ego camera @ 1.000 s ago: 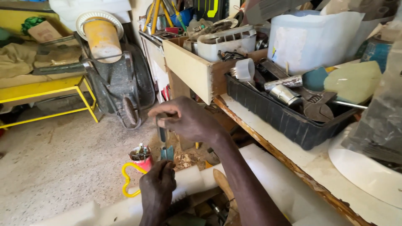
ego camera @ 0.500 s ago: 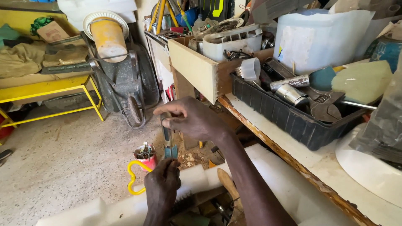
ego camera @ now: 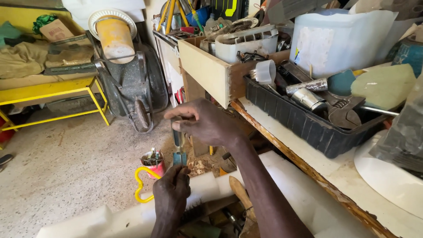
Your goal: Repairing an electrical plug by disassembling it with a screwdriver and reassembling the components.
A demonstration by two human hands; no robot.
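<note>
Cluttered workshop floor lies below, with a red can (ego camera: 153,162) near a white block (ego camera: 207,187). Above that block's edge, the right hand (ego camera: 205,123) pinches the chisel (ego camera: 178,145) handle's top, upright, while the left hand (ego camera: 172,189) curls its fingers at the blade's foot.

Two bare hands and forearms are seen from above. No glove, ring, watch or bracelet is worn on the left hand (ego camera: 172,188), and its wrist and the short stretch of forearm in view are uncovered. The right hand (ego camera: 207,123) is likewise bare, with no ring or band to be made out on the fingers (ego camera: 178,115) or at the wrist. The right forearm (ego camera: 260,185) is left uncovered along its whole visible length, down to the lower edge of the view; no sleeve or cuff is seen on either arm. The fingernails are kept short.
</note>
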